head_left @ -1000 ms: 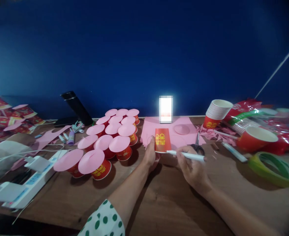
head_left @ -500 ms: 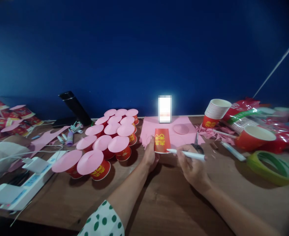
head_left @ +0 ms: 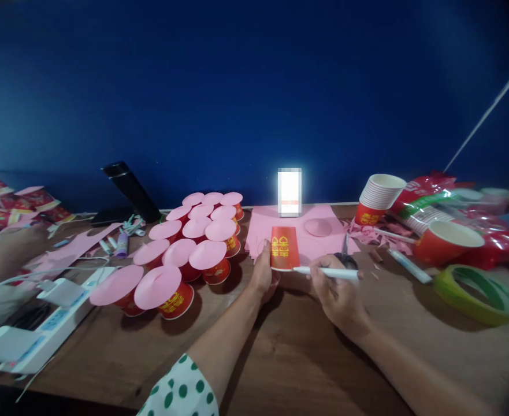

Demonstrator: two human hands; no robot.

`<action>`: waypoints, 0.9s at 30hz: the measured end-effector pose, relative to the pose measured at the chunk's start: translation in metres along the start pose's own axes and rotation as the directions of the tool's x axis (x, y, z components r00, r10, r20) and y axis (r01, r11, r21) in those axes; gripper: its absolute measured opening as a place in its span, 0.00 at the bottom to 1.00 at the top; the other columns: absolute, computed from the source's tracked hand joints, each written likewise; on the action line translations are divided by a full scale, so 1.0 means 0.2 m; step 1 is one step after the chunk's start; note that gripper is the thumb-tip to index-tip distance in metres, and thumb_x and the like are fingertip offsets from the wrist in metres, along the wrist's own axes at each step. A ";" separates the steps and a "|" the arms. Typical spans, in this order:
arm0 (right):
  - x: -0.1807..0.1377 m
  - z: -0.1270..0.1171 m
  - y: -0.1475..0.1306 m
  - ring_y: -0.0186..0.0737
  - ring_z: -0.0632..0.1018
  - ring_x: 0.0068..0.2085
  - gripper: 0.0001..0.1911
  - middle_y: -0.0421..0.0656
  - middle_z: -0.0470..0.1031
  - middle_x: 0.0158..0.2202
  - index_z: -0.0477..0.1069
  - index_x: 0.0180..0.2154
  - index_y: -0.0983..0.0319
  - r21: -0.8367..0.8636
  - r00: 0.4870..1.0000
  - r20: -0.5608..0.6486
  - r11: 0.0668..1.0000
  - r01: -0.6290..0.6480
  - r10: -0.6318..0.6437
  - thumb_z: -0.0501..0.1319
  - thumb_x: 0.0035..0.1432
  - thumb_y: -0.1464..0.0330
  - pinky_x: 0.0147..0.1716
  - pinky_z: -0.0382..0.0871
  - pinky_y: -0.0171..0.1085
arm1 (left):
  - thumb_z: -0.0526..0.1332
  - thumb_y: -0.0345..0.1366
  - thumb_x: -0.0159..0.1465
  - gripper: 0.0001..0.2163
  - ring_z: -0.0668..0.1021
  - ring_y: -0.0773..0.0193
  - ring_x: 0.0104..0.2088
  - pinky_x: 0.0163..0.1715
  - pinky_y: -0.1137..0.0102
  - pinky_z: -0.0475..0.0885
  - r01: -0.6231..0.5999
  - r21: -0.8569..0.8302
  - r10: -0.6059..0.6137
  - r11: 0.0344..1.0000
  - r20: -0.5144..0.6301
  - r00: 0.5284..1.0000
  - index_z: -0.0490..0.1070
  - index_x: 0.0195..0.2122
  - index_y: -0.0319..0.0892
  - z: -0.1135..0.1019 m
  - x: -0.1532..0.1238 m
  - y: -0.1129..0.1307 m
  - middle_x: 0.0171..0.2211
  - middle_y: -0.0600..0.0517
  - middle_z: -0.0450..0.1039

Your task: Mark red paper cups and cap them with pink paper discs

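Observation:
A red paper cup point(head_left: 289, 247) with yellow characters is held upside down, rim toward me, its left side gripped by my left hand point(head_left: 263, 274). My right hand point(head_left: 334, 292) is closed round a white marker pen point(head_left: 330, 272). The pen's tip points left and meets, or nearly meets, the lower right part of the cup near its rim. Behind the cup lie pink paper sheets point(head_left: 258, 228) with a pink paper disc point(head_left: 317, 227) on top. Scissors point(head_left: 348, 260) lie just past my right hand, partly hidden by it.
Several upturned red cups topped with pink discs point(head_left: 158, 287) stand left. A power strip point(head_left: 59, 318) with cords is at far left, near another person's hand point(head_left: 14, 248). On the right are stacked cups point(head_left: 378, 199), a single cup point(head_left: 449, 242), another marker point(head_left: 410, 267) and green tape point(head_left: 475, 294).
The pen tip has shifted slightly down and left along the cup's lower edge. At far left, the other person's hand has moved up toward the piled cups. My left hand keeps its hold.

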State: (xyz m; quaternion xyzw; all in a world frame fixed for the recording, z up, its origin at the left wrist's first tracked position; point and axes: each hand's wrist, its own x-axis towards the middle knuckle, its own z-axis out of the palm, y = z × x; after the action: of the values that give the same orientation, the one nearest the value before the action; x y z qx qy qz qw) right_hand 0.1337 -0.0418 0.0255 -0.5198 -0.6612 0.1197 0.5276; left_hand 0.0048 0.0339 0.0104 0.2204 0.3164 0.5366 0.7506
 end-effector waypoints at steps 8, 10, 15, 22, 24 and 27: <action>0.00 0.00 0.01 0.34 0.72 0.23 0.09 0.39 0.71 0.24 0.66 0.31 0.60 -0.060 0.998 -0.063 0.998 0.019 -0.023 0.52 0.63 0.66 0.26 0.66 0.33 | 0.58 0.45 0.62 0.16 0.78 0.58 0.46 0.50 0.65 0.71 -0.021 -0.017 0.021 1.000 0.034 0.999 0.73 0.43 0.38 -0.01 0.01 -0.01 0.43 0.46 0.78; 0.00 0.00 0.02 0.35 0.73 0.25 0.08 0.40 0.71 0.24 0.66 0.31 0.60 -0.048 0.997 -0.070 0.999 0.013 -0.016 0.53 0.63 0.66 0.26 0.67 0.33 | 0.57 0.45 0.63 0.16 0.77 0.58 0.47 0.50 0.65 0.71 -0.026 -0.006 0.026 1.000 0.048 0.999 0.74 0.42 0.37 -0.01 0.01 -0.01 0.42 0.45 0.78; 0.00 0.00 0.04 0.36 0.74 0.26 0.08 0.40 0.72 0.25 0.65 0.33 0.60 -0.004 0.997 -0.070 1.000 -0.006 0.006 0.52 0.63 0.65 0.27 0.68 0.34 | 0.56 0.43 0.64 0.16 0.77 0.57 0.47 0.50 0.64 0.71 -0.027 -0.005 0.028 1.000 0.087 0.996 0.73 0.43 0.36 0.00 0.01 -0.01 0.43 0.44 0.77; 0.00 0.00 0.03 0.35 0.74 0.25 0.07 0.39 0.71 0.25 0.65 0.33 0.60 -0.011 0.998 -0.066 1.000 -0.014 0.013 0.53 0.63 0.66 0.28 0.68 0.33 | 0.57 0.44 0.63 0.16 0.78 0.57 0.46 0.49 0.64 0.72 -0.025 -0.007 0.026 1.000 0.069 0.997 0.74 0.40 0.36 0.00 0.00 -0.01 0.40 0.44 0.78; 0.00 -0.01 0.03 0.35 0.74 0.25 0.07 0.39 0.71 0.24 0.65 0.32 0.60 -0.016 0.998 -0.056 1.000 -0.008 0.007 0.53 0.62 0.66 0.27 0.67 0.33 | 0.56 0.45 0.63 0.16 0.78 0.57 0.45 0.49 0.65 0.72 -0.016 0.002 0.016 1.000 0.045 0.999 0.74 0.39 0.35 0.00 0.00 0.00 0.40 0.44 0.78; 0.01 -0.01 0.02 0.35 0.73 0.25 0.08 0.40 0.71 0.24 0.64 0.31 0.60 -0.045 0.999 -0.040 0.999 0.010 -0.012 0.52 0.62 0.67 0.26 0.66 0.33 | 0.56 0.45 0.63 0.17 0.79 0.58 0.43 0.47 0.66 0.73 0.007 0.004 -0.007 1.000 0.016 1.000 0.73 0.38 0.35 0.00 0.00 0.01 0.39 0.44 0.78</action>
State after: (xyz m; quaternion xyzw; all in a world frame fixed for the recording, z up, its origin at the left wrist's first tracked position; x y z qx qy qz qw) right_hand 0.1372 -0.0394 0.0244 -0.5301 -0.6558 0.0917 0.5297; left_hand 0.0036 0.0338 0.0110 0.2251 0.3123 0.5315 0.7545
